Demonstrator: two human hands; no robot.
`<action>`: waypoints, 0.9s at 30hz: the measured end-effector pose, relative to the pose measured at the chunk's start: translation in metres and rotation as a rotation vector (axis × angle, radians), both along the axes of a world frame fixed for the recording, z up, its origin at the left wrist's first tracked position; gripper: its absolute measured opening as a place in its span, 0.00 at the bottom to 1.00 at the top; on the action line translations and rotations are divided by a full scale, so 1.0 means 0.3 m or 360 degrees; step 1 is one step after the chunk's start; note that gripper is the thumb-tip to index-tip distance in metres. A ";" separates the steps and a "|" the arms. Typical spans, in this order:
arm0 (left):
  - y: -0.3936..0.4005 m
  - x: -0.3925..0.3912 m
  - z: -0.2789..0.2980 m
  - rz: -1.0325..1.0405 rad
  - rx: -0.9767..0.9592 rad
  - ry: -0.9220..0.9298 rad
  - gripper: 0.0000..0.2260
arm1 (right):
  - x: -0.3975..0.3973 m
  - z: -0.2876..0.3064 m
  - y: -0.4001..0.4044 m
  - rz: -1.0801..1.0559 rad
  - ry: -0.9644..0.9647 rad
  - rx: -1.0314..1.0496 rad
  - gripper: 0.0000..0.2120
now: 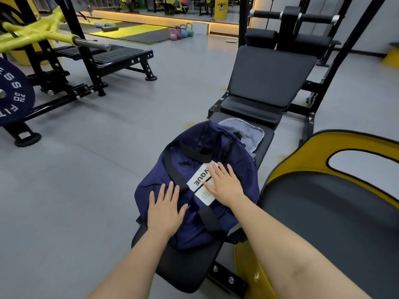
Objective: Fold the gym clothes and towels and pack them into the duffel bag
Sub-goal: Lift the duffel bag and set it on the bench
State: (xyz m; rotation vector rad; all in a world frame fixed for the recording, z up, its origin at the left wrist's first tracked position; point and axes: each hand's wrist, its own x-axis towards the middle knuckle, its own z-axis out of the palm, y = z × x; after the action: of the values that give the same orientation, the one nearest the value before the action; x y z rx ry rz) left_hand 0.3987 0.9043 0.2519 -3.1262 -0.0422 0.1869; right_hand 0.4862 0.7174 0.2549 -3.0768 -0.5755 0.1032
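Observation:
A navy duffel bag (pixel 190 225) with black straps and a white printed label lies on a black padded bench (pixel 185 268). My left hand (pixel 165 209) rests flat on the bag's near left side, fingers straight and spread. Flat on the white label lies my right hand (pixel 224 186), its fingers straight too. A light grey-blue towel (pixel 251 134) lies on the bench just beyond the bag, partly hidden by the bag's far end. What is inside the bag is hidden.
The bench's raised back pad (pixel 267 76) stands beyond the towel. A yellow and black machine seat (pixel 336 212) is close on the right. A weight plate (pixel 13 93) and black machine frame stand at left. Grey floor (pixel 97 169) lies to the left of the bench.

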 end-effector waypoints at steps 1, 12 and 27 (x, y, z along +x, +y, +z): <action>0.001 0.001 0.021 -0.0004 0.0001 -0.0015 0.30 | -0.014 0.016 -0.010 -0.0005 -0.0013 0.0012 0.30; -0.031 -0.036 0.244 -0.0178 0.0028 -0.0234 0.30 | -0.215 0.231 -0.148 -0.0197 -0.0184 0.0156 0.32; -0.430 -0.146 0.473 -0.0778 -0.0105 -0.0492 0.31 | -0.643 0.454 -0.530 -0.0684 -0.0396 0.0149 0.33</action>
State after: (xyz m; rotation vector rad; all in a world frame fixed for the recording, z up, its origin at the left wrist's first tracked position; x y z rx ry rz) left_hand 0.3550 0.7753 0.3939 -3.0738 0.7266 -0.3032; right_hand 0.2933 0.5583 0.3909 -3.0558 0.0886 -0.3033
